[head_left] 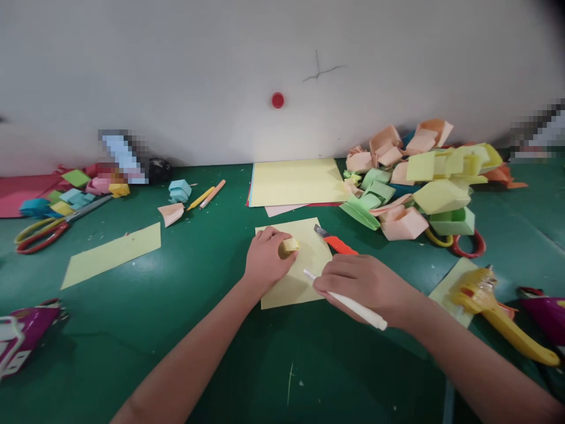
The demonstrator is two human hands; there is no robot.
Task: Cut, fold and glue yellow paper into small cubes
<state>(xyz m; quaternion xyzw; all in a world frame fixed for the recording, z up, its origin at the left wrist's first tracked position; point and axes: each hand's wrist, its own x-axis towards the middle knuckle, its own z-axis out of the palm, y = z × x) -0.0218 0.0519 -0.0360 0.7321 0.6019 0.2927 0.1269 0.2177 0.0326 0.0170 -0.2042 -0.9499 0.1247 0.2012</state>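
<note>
A sheet of pale yellow paper [282,291] lies in the middle of the green table. Over its left part, my left hand [268,259] is closed around a small yellow block-like piece [290,245], which looks like folded paper. My right hand [362,282] grips a white pen [357,308] at the sheet's right edge. The pen slants, its narrow end towards the paper; whether it touches is unclear. Just beyond my right hand rests an orange utility knife [338,242] with its blade over the sheet, its rear end hidden by my hand.
Folded paper boxes [404,222] are piled at the back right. A paper stack [298,182] lies against the wall. A yellow glue gun [503,321] lies at the right. On the left are scissors [53,231], a paper strip [112,255] and two pencils [212,194].
</note>
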